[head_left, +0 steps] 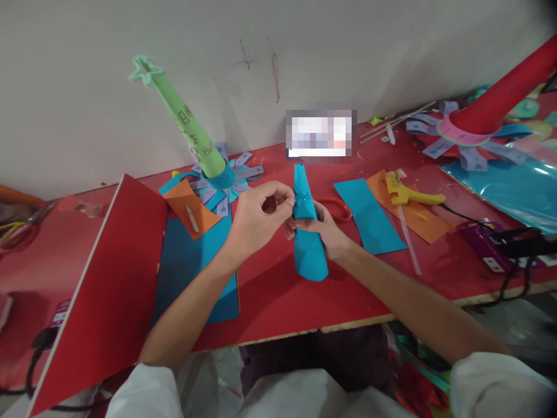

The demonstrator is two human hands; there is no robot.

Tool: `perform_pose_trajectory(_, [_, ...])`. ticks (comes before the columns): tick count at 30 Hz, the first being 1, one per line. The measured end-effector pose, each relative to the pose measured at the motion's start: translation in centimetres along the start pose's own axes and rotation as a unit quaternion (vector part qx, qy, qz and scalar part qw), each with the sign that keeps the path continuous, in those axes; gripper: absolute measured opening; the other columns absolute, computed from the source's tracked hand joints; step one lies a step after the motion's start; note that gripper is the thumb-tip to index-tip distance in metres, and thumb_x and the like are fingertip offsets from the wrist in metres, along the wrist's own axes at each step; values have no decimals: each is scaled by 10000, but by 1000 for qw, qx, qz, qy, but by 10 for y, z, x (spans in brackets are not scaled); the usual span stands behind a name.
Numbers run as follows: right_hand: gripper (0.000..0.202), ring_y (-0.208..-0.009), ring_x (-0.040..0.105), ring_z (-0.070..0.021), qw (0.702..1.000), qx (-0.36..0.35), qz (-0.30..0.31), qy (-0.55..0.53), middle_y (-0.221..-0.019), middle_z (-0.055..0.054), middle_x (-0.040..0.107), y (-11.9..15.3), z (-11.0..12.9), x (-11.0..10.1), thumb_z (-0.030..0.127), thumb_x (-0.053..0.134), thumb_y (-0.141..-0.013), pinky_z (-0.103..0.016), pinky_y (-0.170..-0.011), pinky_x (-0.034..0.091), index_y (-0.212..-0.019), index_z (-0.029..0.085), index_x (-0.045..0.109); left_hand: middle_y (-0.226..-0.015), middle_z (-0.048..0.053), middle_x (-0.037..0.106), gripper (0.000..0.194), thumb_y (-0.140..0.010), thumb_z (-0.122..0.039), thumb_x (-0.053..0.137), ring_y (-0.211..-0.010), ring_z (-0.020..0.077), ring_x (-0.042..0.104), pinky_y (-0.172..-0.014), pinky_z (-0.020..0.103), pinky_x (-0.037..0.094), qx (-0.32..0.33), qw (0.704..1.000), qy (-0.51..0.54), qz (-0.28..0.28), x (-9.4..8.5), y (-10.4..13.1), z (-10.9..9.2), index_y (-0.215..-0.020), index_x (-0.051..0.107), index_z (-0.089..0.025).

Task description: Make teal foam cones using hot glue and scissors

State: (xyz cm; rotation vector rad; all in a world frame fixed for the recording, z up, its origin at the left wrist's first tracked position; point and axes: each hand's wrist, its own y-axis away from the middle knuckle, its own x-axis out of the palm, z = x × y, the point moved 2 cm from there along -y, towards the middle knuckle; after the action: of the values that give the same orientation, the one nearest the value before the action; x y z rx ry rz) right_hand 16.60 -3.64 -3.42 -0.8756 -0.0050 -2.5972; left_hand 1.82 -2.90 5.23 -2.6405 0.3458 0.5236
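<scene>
A rolled blue paper cone [310,249] stands roughly upright above the red table, narrow end up, with shiny clear spots on its upper part. My right hand [331,233] is closed around its middle from the right, thumb across the front. Thumb and forefinger of my left hand [266,209] are pinched together at the cone's upper left edge. Whatever sits between those fingertips, if anything, is too small to make out. Behind my right hand lies a pair of scissors with red-orange handles [337,208], partly hidden.
A yellow glue gun [411,194] lies on orange paper to the right, beside a blue paper strip [369,215] and a clear glue stick [409,241]. A green paper cone [187,125] stands back left. A red board [108,278] rises at left; a blurred screen [319,134] leans behind.
</scene>
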Motion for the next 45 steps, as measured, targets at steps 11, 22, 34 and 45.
perform_pose_trajectory(11, [298, -631, 649, -136, 999, 10, 29, -30, -755, 31, 663, 1, -2, -1, 275, 872, -762, -311, -665, 551, -943, 204, 646, -669, -20, 689, 103, -955, -191, 646, -545, 151, 724, -521, 260, 608, -46, 982, 168, 68, 1, -2, 5, -853, 644, -181])
perform_pose_trajectory(22, [289, -646, 630, -124, 991, 38, 80, -99, -736, 37, 637, 3, -2, 2, 251, 861, -774, -288, -649, 528, -985, 191, 672, -724, -2, 686, 87, -888, -226, 716, -585, 110, 661, -546, 229, 567, -63, 978, 190, 52, -2, -5, 12, -823, 694, -171])
perform_pose_trajectory(34, [335, -637, 606, -114, 985, 63, 102, -127, -731, 42, 626, 5, 3, 5, 264, 871, -780, -284, -652, 521, -1014, 195, 642, -680, -6, 628, 113, -822, -252, 763, -587, 85, 526, -581, 229, 478, -78, 974, 210, 48, -3, -7, 11, -764, 712, -169])
perform_pose_trajectory(45, [349, -633, 592, -115, 986, 63, 98, -117, -748, 40, 612, 7, 4, 5, 308, 890, -791, -300, -657, 533, -1016, 196, 647, -698, 7, 667, 177, -854, -327, 799, -653, 119, 613, -636, 249, 524, -83, 969, 224, 55, -2, -7, 16, -788, 719, -184])
